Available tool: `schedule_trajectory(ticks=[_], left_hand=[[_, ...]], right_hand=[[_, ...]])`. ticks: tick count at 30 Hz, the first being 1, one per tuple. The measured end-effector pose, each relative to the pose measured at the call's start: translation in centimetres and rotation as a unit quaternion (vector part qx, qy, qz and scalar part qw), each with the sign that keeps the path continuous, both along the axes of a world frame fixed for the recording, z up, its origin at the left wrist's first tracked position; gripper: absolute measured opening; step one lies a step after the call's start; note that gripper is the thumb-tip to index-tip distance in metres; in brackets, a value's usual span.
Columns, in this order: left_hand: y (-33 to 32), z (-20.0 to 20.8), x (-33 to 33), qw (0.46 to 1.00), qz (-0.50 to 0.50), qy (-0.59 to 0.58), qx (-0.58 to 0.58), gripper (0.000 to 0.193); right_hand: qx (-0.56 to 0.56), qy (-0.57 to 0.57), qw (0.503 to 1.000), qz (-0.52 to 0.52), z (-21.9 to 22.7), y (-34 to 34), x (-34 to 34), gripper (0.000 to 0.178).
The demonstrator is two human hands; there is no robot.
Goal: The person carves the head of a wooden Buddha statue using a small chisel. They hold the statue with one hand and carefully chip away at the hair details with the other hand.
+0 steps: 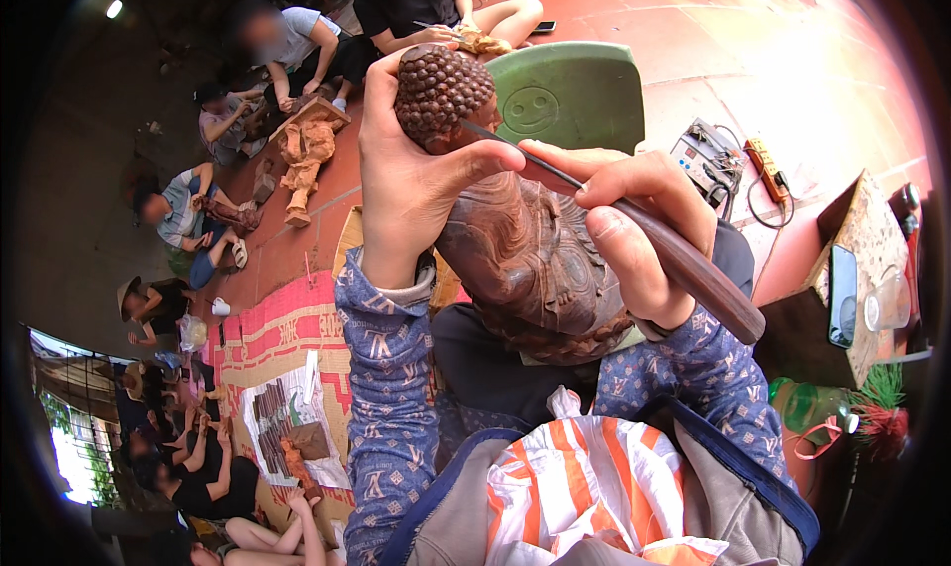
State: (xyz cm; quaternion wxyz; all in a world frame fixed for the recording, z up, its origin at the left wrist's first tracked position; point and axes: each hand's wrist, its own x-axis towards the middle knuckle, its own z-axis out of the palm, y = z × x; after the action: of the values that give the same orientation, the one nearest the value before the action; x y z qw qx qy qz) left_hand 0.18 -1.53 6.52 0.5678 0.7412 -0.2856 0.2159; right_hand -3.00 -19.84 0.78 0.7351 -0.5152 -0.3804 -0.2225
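A dark brown carved wooden Buddha statue (535,259) leans across my lap, its head of knobbed curls at the top. My left hand (408,190) grips the statue's head from the left, fingers behind it and thumb stretched toward the face. In my right hand (649,209) is a carving chisel (693,269) with a thick dark wooden handle, fingers wrapped round it. The thin metal blade points up and left; its tip is at the side of the statue's face, beside my left thumb. Part of the face is hidden by my left hand.
Behind the statue is a green plastic chair (580,91). To the right are a grey electrical box (708,155), an orange power strip (766,168), a phone (842,294) on a speckled block, and a green bottle (807,405). At left, several tools (272,422) lie on a mat; several people sit beyond.
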Motion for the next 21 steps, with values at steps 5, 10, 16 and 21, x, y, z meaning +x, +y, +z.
schedule_trajectory(ticks=[5, 10, 16, 21], left_hand=[[-0.4, 0.3, -0.4, 0.999, -0.014, 0.031, -0.024, 0.081], [-0.1, 0.0, -0.2, 0.999, -0.016, 0.018, -0.026, 0.082], [1.1, -0.4, 0.5, 0.998, -0.062, 0.014, -0.015, 0.085], [0.2, -0.4, 0.4, 0.998, -0.035, 0.023, -0.038, 0.102]], right_hand=[[-0.027, -0.037, 0.998, -0.033, 0.2, 0.0, 0.2, 0.013], [-0.095, -0.068, 0.990, -0.083, 2.0, -0.5, -0.6, 0.012], [-0.080, -0.142, 0.985, -0.058, 1.6, 0.0, -0.5, 0.018], [-0.182, -0.155, 0.968, -0.082, 1.5, -0.9, -0.8, 0.021]])
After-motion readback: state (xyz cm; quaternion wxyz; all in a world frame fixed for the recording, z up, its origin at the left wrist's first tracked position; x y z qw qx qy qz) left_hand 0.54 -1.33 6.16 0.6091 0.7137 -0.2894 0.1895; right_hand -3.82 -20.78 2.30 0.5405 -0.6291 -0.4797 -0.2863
